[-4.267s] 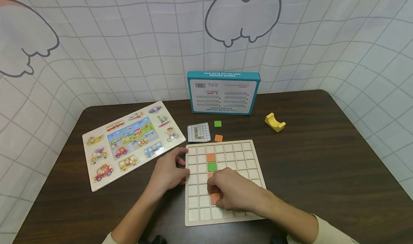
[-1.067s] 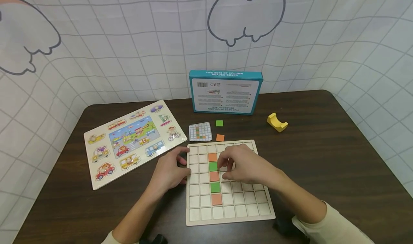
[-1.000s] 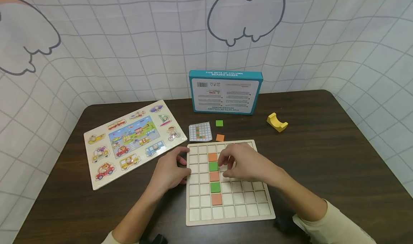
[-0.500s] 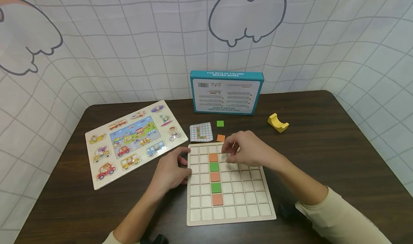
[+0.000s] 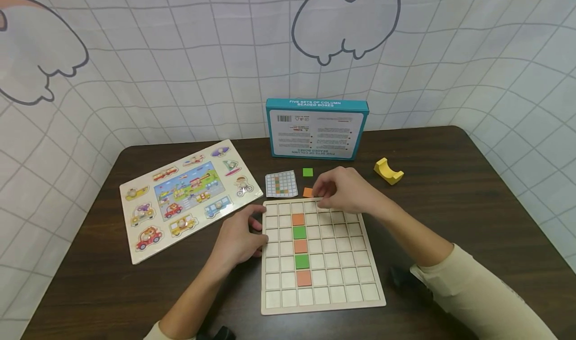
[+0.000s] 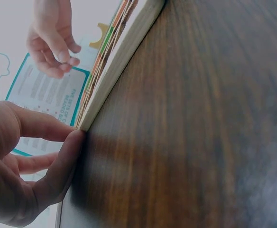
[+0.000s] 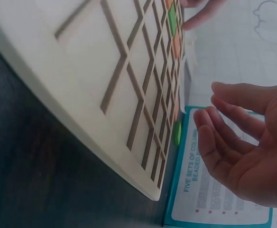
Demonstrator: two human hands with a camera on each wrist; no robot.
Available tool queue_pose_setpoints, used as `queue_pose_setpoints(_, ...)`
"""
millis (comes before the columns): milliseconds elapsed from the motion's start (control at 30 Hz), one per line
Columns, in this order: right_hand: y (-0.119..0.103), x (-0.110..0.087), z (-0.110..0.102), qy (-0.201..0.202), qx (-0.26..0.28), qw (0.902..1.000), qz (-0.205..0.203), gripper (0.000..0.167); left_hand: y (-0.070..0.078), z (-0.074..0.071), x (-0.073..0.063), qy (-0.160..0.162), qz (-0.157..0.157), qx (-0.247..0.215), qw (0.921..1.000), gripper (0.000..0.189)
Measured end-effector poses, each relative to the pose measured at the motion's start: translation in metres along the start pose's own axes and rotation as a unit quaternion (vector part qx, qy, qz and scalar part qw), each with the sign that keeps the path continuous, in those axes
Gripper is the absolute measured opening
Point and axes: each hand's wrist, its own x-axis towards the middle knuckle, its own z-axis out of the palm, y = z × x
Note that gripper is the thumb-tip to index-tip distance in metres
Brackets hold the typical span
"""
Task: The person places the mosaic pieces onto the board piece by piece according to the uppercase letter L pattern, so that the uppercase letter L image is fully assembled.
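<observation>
My left hand (image 5: 238, 234) rests its thumb and fingertips against the left edge of the pale wooden grid board (image 5: 333, 300). In the left wrist view, the thumb (image 6: 65, 166) and index finger meet right at that edge. In one column of the board, orange and green square tiles alternate. My right hand (image 5: 344, 190) is over the board's back edge, fingers loosely bent and holding nothing, as the right wrist view also shows. Just left of its fingertips lies a loose orange tile (image 5: 308, 192), partly hidden. Behind that is a loose green tile (image 5: 308, 172).
A small pattern card (image 5: 281, 184) lies behind the board. At the back stands a teal box (image 5: 317, 130). Left is a picture puzzle board (image 5: 189, 200) with vehicle pieces. A yellow curved block (image 5: 388, 172) sits at right on the dark table (image 5: 459, 205).
A green tile, hidden by my right hand earlier, now shows in the column. The right hand has moved back across the board towards the loose orange tile. My left hand keeps its place.
</observation>
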Motion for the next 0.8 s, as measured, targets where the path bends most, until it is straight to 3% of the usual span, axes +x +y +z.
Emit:
queue_pose_setpoints(600, 0.014, 0.033, -0.007, 0.026, -0.001, 0.9995, 0.019, 0.025, -0.001, 0.0, 0.001, 0.0, -0.001, 0.0, 1.0, 0.063)
queue_pose_setpoints(800, 0.021, 0.045, -0.007, 0.026, 0.03, 0.9988, 0.029, 0.028, -0.002, 0.0, 0.001, 0.0, -0.002, 0.0, 1.0, 0.063)
